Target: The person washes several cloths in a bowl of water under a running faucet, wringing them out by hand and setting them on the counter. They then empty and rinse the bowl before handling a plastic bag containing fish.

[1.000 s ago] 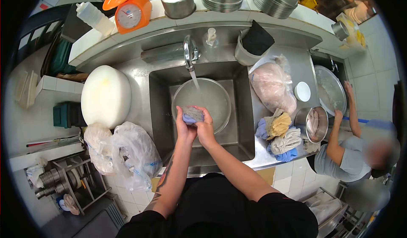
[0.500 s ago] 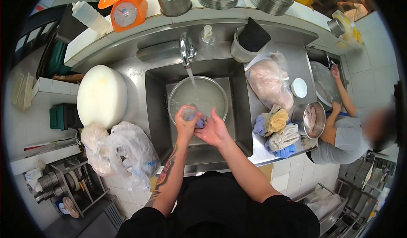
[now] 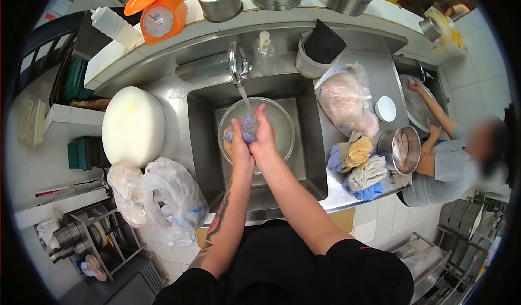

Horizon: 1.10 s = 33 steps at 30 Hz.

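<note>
My left hand [image 3: 237,148] and my right hand [image 3: 264,136] are cupped side by side, heels together, around a wet blue-and-grey bundle [image 3: 249,129]. Its exact kind is hard to make out. The stream from the curved tap [image 3: 234,66] falls onto the bundle and my fingers. Below them, a round bowl [image 3: 292,136] of cloudy water stands in the steel sink [image 3: 203,136]. My palms partly hide both the bundle and the bowl's near side.
On the left are a thick white round block [image 3: 133,126] and plastic bags [image 3: 173,199]. Right of the sink lie bagged pale meat [image 3: 347,104], crumpled cloths [image 3: 366,173], a white cup [image 3: 385,109] and a steel pot [image 3: 382,145]. A co-worker [image 3: 439,164] works at another basin.
My hands have moved up and closer together, bringing the bundle under the running water. My right hand, previously spread beside it, now curls against it. The co-worker's hand has shifted left at the far basin.
</note>
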Each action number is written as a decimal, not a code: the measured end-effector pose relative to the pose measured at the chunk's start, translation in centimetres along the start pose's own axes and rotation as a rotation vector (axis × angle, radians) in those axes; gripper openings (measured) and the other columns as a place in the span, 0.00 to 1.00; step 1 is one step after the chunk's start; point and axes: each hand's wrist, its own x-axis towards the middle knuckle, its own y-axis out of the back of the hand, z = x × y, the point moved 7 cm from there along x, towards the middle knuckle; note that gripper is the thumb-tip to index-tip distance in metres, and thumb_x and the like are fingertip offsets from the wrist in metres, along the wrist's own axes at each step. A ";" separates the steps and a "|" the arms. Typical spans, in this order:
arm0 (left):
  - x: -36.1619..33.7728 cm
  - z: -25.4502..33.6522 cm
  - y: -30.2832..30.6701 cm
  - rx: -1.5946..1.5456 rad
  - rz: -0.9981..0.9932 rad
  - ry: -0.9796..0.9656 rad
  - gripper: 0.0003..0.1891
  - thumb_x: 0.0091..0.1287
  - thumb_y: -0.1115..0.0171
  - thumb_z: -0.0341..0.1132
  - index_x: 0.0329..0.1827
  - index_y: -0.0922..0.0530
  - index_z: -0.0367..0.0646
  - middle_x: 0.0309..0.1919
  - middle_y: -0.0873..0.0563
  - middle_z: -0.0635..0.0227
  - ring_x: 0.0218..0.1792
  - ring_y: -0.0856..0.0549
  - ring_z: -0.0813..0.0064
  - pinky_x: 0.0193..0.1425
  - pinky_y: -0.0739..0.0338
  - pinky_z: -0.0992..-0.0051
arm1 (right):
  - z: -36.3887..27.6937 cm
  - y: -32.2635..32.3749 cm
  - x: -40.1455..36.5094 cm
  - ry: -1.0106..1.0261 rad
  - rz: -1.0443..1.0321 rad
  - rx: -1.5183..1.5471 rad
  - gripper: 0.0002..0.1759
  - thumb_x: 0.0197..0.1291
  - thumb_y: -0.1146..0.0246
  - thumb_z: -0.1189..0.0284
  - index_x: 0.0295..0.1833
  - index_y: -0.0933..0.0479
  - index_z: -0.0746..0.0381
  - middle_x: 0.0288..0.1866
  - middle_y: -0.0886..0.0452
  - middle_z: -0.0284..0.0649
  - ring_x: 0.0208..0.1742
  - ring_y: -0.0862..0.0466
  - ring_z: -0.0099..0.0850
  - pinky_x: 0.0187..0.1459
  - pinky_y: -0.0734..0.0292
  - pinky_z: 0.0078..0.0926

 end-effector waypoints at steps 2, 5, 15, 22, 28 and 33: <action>0.3 -1.2 0.0 -0.168 0.136 0.181 0.18 0.77 0.37 0.49 0.50 0.21 0.40 0.49 0.14 0.59 0.47 0.12 0.65 0.51 0.15 0.65 | -0.2 -0.1 -0.3 0.035 0.089 -0.082 0.25 0.67 0.28 0.55 0.56 0.25 0.61 0.36 0.21 0.39 0.36 0.17 0.32 0.39 0.16 0.38; 3.0 -5.0 1.7 -0.330 0.081 0.397 0.18 0.72 0.30 0.43 0.53 0.22 0.40 0.45 0.12 0.61 0.40 0.11 0.67 0.44 0.13 0.66 | -2.2 -1.1 -1.0 0.305 0.034 -0.332 0.24 0.62 0.23 0.55 0.46 0.22 0.63 0.31 0.20 0.37 0.31 0.18 0.27 0.34 0.20 0.29; 6.4 -4.0 2.4 0.085 -0.452 0.770 0.14 0.74 0.36 0.43 0.53 0.21 0.43 0.39 0.14 0.68 0.36 0.13 0.72 0.42 0.15 0.70 | -2.9 -7.4 -9.4 1.085 -0.649 -1.117 0.10 0.46 0.29 0.75 0.19 0.23 0.60 0.20 0.22 0.37 0.24 0.20 0.33 0.29 0.28 0.34; 2.4 -3.2 -1.2 0.621 -0.971 1.177 0.14 0.71 0.33 0.33 0.59 0.20 0.46 0.34 0.19 0.76 0.35 0.18 0.81 0.40 0.22 0.77 | 0.0 -5.4 -12.1 1.204 -1.031 -1.314 0.10 0.32 0.32 0.73 0.14 0.29 0.55 0.17 0.25 0.36 0.22 0.23 0.37 0.28 0.31 0.37; 0.5 -5.4 -1.1 1.310 -1.147 0.996 0.07 0.66 0.32 0.32 0.46 0.13 0.46 0.34 0.17 0.77 0.35 0.21 0.81 0.40 0.24 0.74 | 4.1 -0.4 -10.8 1.106 -1.291 -1.529 0.08 0.35 0.32 0.67 0.15 0.25 0.53 0.17 0.23 0.36 0.24 0.20 0.37 0.30 0.26 0.39; 0.1 -10.0 0.9 1.743 -1.416 0.580 0.10 0.60 0.32 0.33 0.44 0.09 0.49 0.39 0.07 0.65 0.42 0.11 0.70 0.47 0.18 0.68 | 7.6 4.0 -9.9 0.929 -1.369 -2.022 0.07 0.39 0.34 0.64 0.23 0.17 0.56 0.21 0.19 0.40 0.31 0.15 0.40 0.35 0.21 0.44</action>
